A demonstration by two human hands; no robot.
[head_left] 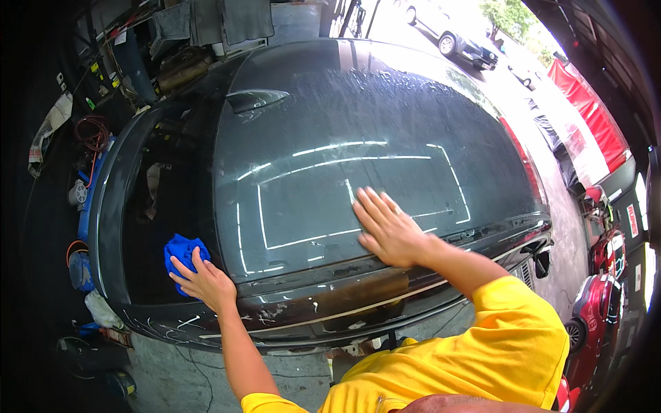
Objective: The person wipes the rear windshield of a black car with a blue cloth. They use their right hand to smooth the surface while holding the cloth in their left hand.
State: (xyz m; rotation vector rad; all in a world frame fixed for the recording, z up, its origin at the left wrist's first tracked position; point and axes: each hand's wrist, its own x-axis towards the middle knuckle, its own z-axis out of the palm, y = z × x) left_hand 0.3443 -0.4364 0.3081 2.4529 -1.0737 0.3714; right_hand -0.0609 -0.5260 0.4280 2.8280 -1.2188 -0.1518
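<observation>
A dark car roof [330, 206] spreads out in front of me, glossy with ceiling-light reflections and streaked with moisture or residue toward its far side. On the dark rear window [172, 172], at the left, my left hand [208, 280] has its fingers over a crumpled blue cloth [184, 249], pressing it against the glass. My right hand [390, 229] rests palm down near the roof's close edge, fingers stretched out, with no cloth seen under it. A fin antenna [255, 100] rises from the rear of the roof.
Hoses and blue equipment [81, 268] stand along the left behind the car. A side mirror [542, 262] sticks out at the right. Red cars [595, 310] stand farther right. Cables [200, 375] lie on the concrete floor [162, 365]. Another car [458, 38] is outside.
</observation>
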